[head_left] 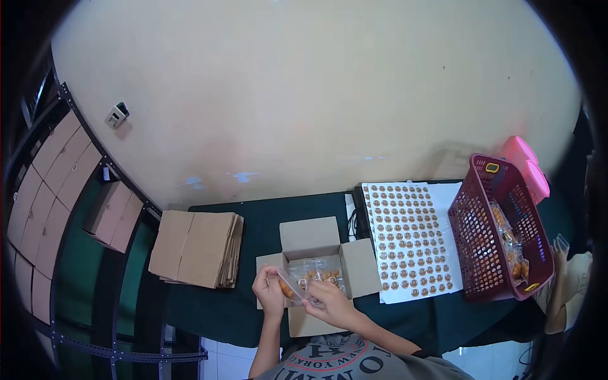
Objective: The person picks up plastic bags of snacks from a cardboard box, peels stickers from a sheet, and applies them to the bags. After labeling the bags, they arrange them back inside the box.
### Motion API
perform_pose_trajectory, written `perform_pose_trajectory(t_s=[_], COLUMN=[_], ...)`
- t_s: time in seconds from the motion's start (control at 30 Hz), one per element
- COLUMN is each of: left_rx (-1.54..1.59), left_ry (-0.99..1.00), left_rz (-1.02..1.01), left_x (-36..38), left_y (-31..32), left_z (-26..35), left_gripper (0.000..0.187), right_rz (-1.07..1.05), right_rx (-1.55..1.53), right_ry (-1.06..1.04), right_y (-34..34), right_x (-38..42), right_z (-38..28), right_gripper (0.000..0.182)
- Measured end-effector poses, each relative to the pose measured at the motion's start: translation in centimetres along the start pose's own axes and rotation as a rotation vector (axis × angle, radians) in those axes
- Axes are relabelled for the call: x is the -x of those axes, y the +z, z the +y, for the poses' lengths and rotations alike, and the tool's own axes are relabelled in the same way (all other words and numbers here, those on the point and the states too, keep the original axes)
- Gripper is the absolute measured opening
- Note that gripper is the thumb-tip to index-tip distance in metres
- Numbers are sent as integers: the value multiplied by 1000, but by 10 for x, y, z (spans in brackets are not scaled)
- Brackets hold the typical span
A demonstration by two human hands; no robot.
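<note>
Over the open cardboard box (pixel 310 235), my left hand (pixel 269 292) is closed on a clear plastic snack bag (pixel 288 290) with round orange-brown pieces in it. The bag is held tilted. My right hand (pixel 330 305) grips its near right side, thumb and fingers pinched together; the fingertips are partly hidden. Beneath my hands, several more clear bags of orange-brown snacks (pixel 330 276) lie inside the box, whose flaps are folded outward.
Flattened cardboard boxes (pixel 190 247) are stacked at left. Right of the box lie sheets of round stickers (pixel 411 240), then a maroon basket (pixel 478 253) holding snack bags. A pink object (pixel 529 168) stands behind it. Another person's arm (pixel 557 291) is beside the basket. Shelves with boxes (pixel 57 164) stand far left.
</note>
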State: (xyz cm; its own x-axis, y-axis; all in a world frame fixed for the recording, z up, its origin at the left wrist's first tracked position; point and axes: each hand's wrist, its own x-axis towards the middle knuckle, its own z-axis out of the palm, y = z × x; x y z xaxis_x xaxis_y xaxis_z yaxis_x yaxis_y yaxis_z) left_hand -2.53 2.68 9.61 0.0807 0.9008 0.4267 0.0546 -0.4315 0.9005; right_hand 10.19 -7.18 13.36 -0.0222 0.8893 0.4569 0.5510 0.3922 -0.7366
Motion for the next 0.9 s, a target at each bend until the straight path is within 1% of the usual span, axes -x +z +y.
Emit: perform_pose_trajectory(t_s=[0.07, 0.1, 0.13, 0.17, 0.2, 0.23, 0.3, 0.33, 0.37, 0.4, 0.43, 0.47, 0.5, 0.53, 0.57, 0.6, 0.63, 0.67, 0.7, 0.73, 0.77, 0.83, 0.87, 0.9], left_rx=[63, 60, 134, 210, 142, 138, -133, -138, -207, -274, -276, -230, -182, -184, -249, -314, -316, -327, -336, -166, -167, 218, 217, 337], left_ry=[-172, -172, -195, -217, -126, -124, 154, 151, 173, 193, 189, 125, 60, 55, 106, 158, 152, -51, -252, -175, -176, -487, -487, -584], left_rz=[-113, -112, -174, -233, -267, -264, -250, -247, -300, -353, -348, -355, -363, -360, -320, -280, -279, -303, -323, -276, -274, -223, -223, -214], left_x=[-1, -2, -4, -5, -3, 2, 16, 21, 27, 32, 36, 41, 42, 42, 40, 38, 37, 36, 36, 37, 39, 40, 40, 40], left_y=[-2, -1, 0, 0, -1, -2, 1, 4, 8, 9, 8, 7, 7, 6, 4, 1, -2, -4, -6, -5, -4, -1, 1, 3], left_z=[4, 4, 3, 1, -2, -2, 0, 1, 3, 3, -2, -11, -16, -19, -22, -23, -22, -21, -21, -31, -32, -27, -24, -20], left_gripper=[33, 33, 29, 27, 27, 27, 38, 38, 41, 46, 46, 45, 44, 44, 38, 32, 32, 25, 20, 19, 19, 21, 21, 23], right_rz=[14, 28, 27, 85, 142, 141, 241, 203, 197, 200, 203, 197, 147, 98, 95, 96, 96, 91, 184, 273, 272, 101, 101, 29], right_rx=[-6, -12, -17, -92, -167, -171, -469, -457, -461, -650, -838, -839, -875, -911, -913, -757, -601, -603, -324, -44, -46, -374, -374, -575], right_ry=[36, 71, 71, 116, 158, 154, 367, 400, 402, 467, 531, 533, 490, 448, 454, 380, 304, 308, 221, 130, 129, 508, 508, 617], right_y=[1, 2, 2, 1, 0, 2, 8, 6, 6, 4, 2, 2, 2, 3, 2, 1, -1, -2, -3, -4, -3, -1, -1, -2], right_x=[5, 8, 9, 11, 11, 13, 16, 16, 16, 13, 11, 10, 9, 9, 9, 8, 7, 6, 5, 4, 8, 17, 20, 22], right_z=[4, 5, 5, 4, 5, 10, 23, 27, 28, 24, 22, 23, 24, 24, 25, 26, 27, 29, 33, 37, 43, 53, 55, 56], right_gripper=[15, 15, 15, 14, 13, 13, 11, 7, 7, 9, 12, 12, 13, 15, 15, 20, 24, 24, 28, 31, 31, 28, 28, 24])
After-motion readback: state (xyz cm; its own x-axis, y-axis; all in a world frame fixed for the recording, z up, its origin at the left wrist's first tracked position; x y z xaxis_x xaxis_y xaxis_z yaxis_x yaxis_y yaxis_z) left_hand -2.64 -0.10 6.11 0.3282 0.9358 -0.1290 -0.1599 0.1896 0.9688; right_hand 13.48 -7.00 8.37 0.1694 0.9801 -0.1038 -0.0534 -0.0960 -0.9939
